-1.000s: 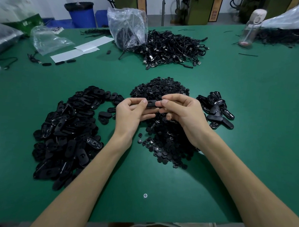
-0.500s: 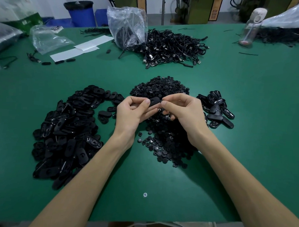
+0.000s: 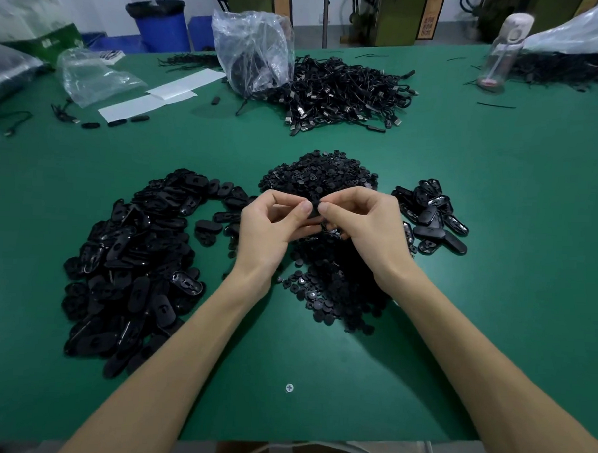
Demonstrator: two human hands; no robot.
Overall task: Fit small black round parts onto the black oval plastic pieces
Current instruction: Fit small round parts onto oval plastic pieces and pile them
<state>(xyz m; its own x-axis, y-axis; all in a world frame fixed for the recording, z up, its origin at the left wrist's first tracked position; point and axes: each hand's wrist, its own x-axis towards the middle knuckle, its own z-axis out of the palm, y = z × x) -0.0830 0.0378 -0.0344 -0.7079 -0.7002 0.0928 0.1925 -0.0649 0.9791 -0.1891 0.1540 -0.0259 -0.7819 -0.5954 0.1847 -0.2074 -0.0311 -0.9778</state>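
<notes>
My left hand [image 3: 273, 225] and my right hand [image 3: 362, 225] meet above the middle of the green table, both pinching one black oval piece [image 3: 315, 208] between thumbs and fingertips; most of it is hidden by my fingers. Under my hands lies a heap of small black round parts [image 3: 327, 261]. A large pile of black oval pieces [image 3: 131, 263] spreads to the left. A smaller group of oval pieces [image 3: 431, 218] lies to the right.
At the back lie a tangle of black cables [image 3: 344, 91], a clear plastic bag [image 3: 254, 49], white paper strips [image 3: 152, 96] and a water bottle [image 3: 504, 50]. A screw head [image 3: 289, 387] sits in the table near the front edge.
The oval piece lay flat between my hands a second ago; now it is turned more on end and my fingertips have closed in tighter around it.
</notes>
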